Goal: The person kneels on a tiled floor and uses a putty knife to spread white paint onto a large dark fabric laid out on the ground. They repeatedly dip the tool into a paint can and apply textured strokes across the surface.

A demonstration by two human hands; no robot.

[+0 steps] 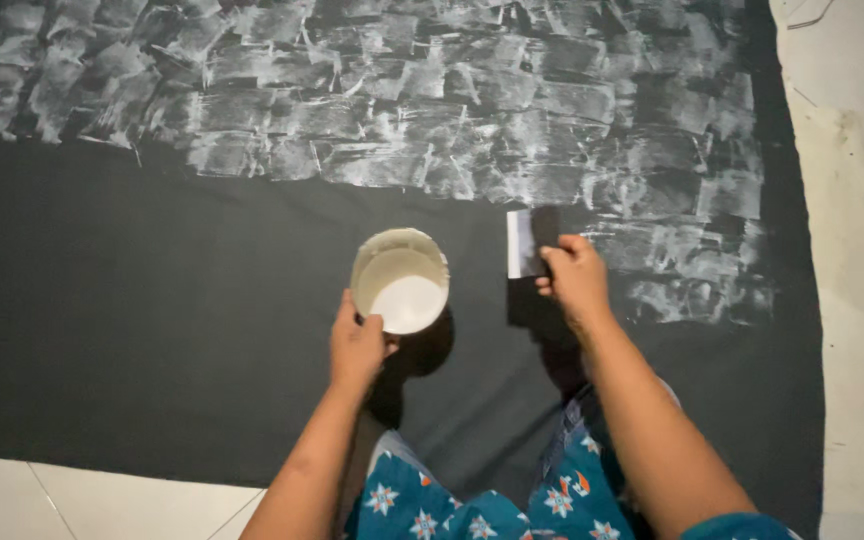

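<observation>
**A full pot held over bare black cloth**

The flat scraper [525,243], pale with paste along its blade, stands almost upright on the black cloth [152,330] at the lower edge of the whitened patch [402,110]. The right hand [574,282] pinches it from behind, fingers folded over its dark upper part. Just to its left, the left hand [357,345] clamps the near rim of a round white pot [401,279], thumb over the lip; white paste lies in the bottom, and the pot seems lifted a little, judging by its shadow.

From where I stand, the pot is the worry. It is gripped at one edge only, so a slack wrist could tip it and slop paste onto the uncoated cloth. The scraper looks loaded too; dragged carelessly, it could leave a thick ridge or a stray smear outside the squares already laid. The knees in blue flowered fabric [482,500] rest on the cloth's near edge, and a shift there could wrinkle it. The pale floor [857,200] lies close to the right.
</observation>
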